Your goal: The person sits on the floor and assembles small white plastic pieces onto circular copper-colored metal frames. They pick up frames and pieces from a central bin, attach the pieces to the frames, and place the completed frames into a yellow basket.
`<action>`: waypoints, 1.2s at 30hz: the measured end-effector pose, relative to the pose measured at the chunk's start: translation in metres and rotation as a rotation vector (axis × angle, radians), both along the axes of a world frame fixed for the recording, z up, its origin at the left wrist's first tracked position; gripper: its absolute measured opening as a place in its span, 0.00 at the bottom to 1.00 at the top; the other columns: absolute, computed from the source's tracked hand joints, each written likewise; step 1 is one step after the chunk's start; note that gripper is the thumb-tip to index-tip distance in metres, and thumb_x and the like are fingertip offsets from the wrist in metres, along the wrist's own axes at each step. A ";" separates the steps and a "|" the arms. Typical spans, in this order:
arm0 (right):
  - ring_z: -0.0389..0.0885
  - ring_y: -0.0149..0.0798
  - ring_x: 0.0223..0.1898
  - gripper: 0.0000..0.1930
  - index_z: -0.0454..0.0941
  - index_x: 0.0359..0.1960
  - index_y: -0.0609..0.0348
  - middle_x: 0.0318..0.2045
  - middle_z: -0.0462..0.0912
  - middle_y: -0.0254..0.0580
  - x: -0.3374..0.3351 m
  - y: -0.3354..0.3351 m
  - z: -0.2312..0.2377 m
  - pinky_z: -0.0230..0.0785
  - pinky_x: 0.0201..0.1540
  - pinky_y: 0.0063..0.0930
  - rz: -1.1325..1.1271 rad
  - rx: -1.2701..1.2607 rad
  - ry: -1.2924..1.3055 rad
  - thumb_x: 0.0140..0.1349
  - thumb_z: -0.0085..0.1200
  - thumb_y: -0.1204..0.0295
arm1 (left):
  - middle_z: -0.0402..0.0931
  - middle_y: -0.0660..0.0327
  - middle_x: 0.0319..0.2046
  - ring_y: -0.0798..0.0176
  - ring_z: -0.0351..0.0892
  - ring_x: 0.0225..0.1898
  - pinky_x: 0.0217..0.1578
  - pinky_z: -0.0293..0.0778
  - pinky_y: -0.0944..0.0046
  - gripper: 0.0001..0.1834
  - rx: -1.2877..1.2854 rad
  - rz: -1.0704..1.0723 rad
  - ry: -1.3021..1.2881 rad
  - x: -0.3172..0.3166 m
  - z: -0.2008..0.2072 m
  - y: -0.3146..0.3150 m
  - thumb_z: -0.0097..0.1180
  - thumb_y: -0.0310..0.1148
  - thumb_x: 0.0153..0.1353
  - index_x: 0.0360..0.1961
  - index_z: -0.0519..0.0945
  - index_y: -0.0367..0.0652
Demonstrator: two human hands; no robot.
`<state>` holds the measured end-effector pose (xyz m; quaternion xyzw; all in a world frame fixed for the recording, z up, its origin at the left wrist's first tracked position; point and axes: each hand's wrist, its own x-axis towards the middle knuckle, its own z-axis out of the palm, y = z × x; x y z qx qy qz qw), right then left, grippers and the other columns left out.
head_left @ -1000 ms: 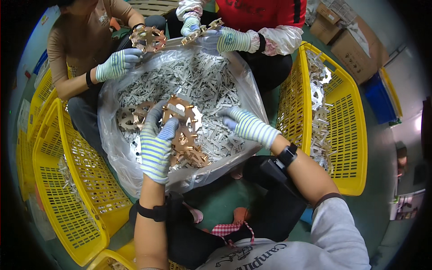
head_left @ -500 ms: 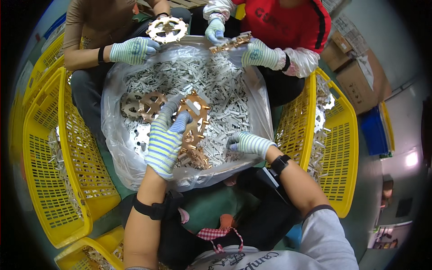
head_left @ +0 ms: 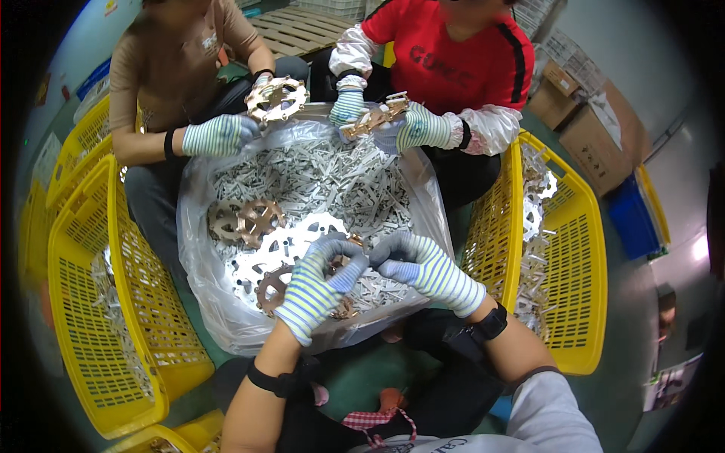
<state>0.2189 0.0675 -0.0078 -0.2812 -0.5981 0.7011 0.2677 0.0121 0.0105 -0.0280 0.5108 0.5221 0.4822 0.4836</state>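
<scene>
Above the near part of a plastic-lined bin [head_left: 198,291], my two hands in striped work gloves meet fingertip to fingertip. My left hand [head_left: 313,291] is closed, thumb and forefinger curled round a copper-coloured toothed disc [head_left: 341,263], mostly hidden behind the glove. My right hand [head_left: 438,278] is closed in a pinch against the left fingertips; what it pinches is too small to make out. Left of them lie bright silver discs [head_left: 253,266], a copper disc [head_left: 260,220], a pale disc [head_left: 224,221] and a brownish one [head_left: 274,288], on many small grey metal strips [head_left: 325,177].
Across the bin, two people in striped gloves each hold a disc, one gold-coloured [head_left: 276,99], one copper-coloured [head_left: 374,118]. Yellow baskets with metal parts stand at left [head_left: 155,279] and right [head_left: 491,234]. Cardboard boxes [head_left: 600,147] and a blue crate [head_left: 634,215] are at far right.
My right hand has come up from the bin's near right to meet the left. My left hand has moved right and down. The large copper disc no longer shows face-up; bright silver discs now show there.
</scene>
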 end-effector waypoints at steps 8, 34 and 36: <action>0.75 0.28 0.46 0.13 0.76 0.47 0.64 0.42 0.79 0.36 -0.006 -0.007 -0.007 0.67 0.54 0.25 -0.021 0.051 0.092 0.64 0.57 0.71 | 0.73 0.49 0.53 0.57 0.77 0.46 0.49 0.72 0.61 0.11 0.102 0.071 0.170 0.004 0.001 -0.003 0.65 0.33 0.55 0.36 0.83 0.38; 0.74 0.54 0.36 0.15 0.76 0.34 0.61 0.31 0.76 0.48 0.001 -0.001 -0.006 0.66 0.41 0.44 -0.337 0.851 -0.236 0.59 0.58 0.59 | 0.67 0.53 0.60 0.62 0.73 0.56 0.60 0.66 0.64 0.33 0.053 0.009 -0.362 0.009 0.011 -0.007 0.54 0.20 0.62 0.68 0.60 0.35; 0.74 0.54 0.38 0.16 0.77 0.34 0.61 0.33 0.76 0.48 -0.001 -0.005 -0.006 0.65 0.42 0.43 -0.350 0.828 -0.150 0.59 0.58 0.59 | 0.71 0.53 0.57 0.64 0.74 0.54 0.58 0.68 0.66 0.27 0.017 0.042 -0.412 0.011 0.014 -0.011 0.54 0.21 0.62 0.63 0.66 0.32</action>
